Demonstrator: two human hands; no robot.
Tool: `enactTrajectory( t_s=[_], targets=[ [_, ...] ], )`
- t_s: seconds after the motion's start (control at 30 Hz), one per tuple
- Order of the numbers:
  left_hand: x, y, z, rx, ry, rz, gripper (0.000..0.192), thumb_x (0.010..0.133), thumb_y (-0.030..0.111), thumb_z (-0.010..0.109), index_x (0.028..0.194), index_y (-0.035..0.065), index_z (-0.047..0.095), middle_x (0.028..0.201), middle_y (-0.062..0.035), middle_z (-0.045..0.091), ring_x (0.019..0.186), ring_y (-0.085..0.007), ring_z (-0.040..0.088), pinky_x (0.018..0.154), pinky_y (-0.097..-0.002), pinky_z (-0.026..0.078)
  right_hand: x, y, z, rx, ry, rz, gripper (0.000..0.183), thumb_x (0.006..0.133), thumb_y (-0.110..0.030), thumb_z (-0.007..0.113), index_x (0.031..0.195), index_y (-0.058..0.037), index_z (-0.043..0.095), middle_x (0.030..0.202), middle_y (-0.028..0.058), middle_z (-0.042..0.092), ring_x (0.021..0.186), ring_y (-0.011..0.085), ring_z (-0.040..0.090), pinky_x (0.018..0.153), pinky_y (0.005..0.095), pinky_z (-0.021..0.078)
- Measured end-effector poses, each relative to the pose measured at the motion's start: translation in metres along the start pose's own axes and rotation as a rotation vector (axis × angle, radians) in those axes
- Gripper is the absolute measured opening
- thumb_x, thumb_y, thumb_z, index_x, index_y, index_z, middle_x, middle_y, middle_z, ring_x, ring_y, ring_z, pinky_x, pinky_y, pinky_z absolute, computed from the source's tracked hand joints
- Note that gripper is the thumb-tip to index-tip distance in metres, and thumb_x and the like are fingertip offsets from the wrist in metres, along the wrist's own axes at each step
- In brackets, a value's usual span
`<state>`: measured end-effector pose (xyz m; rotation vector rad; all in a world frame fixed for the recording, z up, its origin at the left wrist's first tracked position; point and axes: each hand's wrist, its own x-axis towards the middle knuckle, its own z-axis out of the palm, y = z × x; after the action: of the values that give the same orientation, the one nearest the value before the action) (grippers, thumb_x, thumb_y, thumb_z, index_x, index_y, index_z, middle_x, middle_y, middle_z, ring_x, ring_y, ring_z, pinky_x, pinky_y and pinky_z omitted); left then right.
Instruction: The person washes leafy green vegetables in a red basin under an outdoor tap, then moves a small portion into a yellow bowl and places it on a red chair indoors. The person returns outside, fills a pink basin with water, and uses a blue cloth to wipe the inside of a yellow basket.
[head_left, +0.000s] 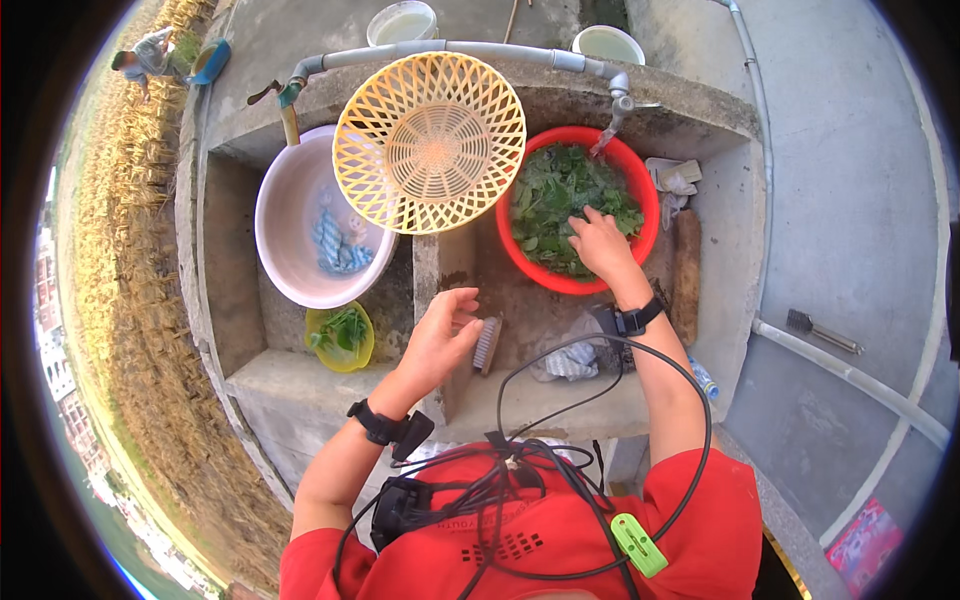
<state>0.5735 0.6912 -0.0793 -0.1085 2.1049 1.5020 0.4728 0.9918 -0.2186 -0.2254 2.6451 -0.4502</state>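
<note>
My right hand (600, 246) is at the near side of a red plastic basin (652, 204), its fingers spread against the wet leafy greens (555, 187) that fill it. Water runs from a metal tap (621, 105) onto the leaves at the basin's far right. My left hand (444, 337) hovers over the near part of the sink's concrete divider (437, 277), fingers loosely curled and holding nothing. Just right of it lies a scrub brush (487, 343). A yellow woven plastic basket (430, 142) rests between the two basins, with nothing in it.
In the left sink bay, a pale basin (281, 225) holds a blue-and-white cloth (337, 244), and a yellow bowl (360, 358) holds greens. A second tap (288, 97) stands above. Black cables (517, 450) loop across my chest. A person (146, 60) is far left.
</note>
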Motion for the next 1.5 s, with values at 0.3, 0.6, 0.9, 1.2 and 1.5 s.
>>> enactTrajectory(
  t_s=[0.3, 0.6, 0.9, 1.2, 1.5],
  targets=[
    [-0.005, 0.002, 0.004, 0.028, -0.019, -0.012, 0.043, 0.092, 0.009, 0.063, 0.131, -0.0013, 0.049, 0.119, -0.0152, 0.056, 0.108, -0.0236, 0.061, 0.093, -0.0345, 0.05, 0.034, 0.058, 0.027, 0.073, -0.1, 0.163, 0.036, 0.091, -0.025, 0.062, 0.119, -0.0035, 0.065, 0.118, 0.0263, 0.062, 0.114, 0.046, 0.055, 0.096, 0.0506, 0.0465],
    [-0.003, -0.006, 0.004, 0.014, -0.003, 0.016, 0.043, 0.092, 0.009, 0.063, 0.131, -0.0009, 0.049, 0.12, -0.0155, 0.057, 0.107, -0.0237, 0.062, 0.093, -0.0345, 0.051, 0.003, 0.013, 0.022, 0.068, -0.235, -0.085, 0.018, 0.086, -0.014, 0.059, 0.094, -0.0029, 0.071, 0.094, 0.0249, 0.067, 0.094, 0.0397, 0.064, 0.083, 0.046, 0.0512],
    [-0.007, -0.002, 0.003, 0.064, 0.009, 0.046, 0.044, 0.091, 0.01, 0.063, 0.131, -0.0014, 0.049, 0.119, -0.0165, 0.057, 0.105, -0.0245, 0.062, 0.092, -0.035, 0.051, -0.007, -0.018, -0.003, -0.007, -0.139, -0.102, 0.041, 0.084, -0.001, 0.052, 0.123, -0.0077, 0.062, 0.098, 0.0243, 0.068, 0.101, 0.037, 0.065, 0.101, 0.0523, 0.0416],
    [-0.01, 0.0, 0.002, 0.058, 0.008, 0.03, 0.043, 0.091, 0.009, 0.062, 0.131, -0.0014, 0.049, 0.119, -0.0171, 0.057, 0.105, -0.0255, 0.062, 0.092, -0.036, 0.051, 0.02, -0.025, 0.008, -0.275, 0.224, -0.295, 0.046, 0.085, -0.006, 0.06, 0.131, -0.0144, 0.059, 0.14, 0.0121, 0.053, 0.132, 0.0315, 0.045, 0.103, 0.0564, 0.0332],
    [-0.011, -0.007, 0.0, 0.057, 0.039, 0.062, 0.044, 0.091, 0.01, 0.062, 0.132, -0.0003, 0.048, 0.118, -0.0169, 0.058, 0.103, -0.0255, 0.063, 0.091, -0.0362, 0.051, 0.043, 0.013, -0.006, -0.132, 0.539, -0.108, 0.053, 0.093, -0.022, 0.059, 0.14, -0.0016, 0.046, 0.142, 0.0194, 0.047, 0.131, 0.0373, 0.044, 0.106, 0.0584, 0.0331]
  ],
)
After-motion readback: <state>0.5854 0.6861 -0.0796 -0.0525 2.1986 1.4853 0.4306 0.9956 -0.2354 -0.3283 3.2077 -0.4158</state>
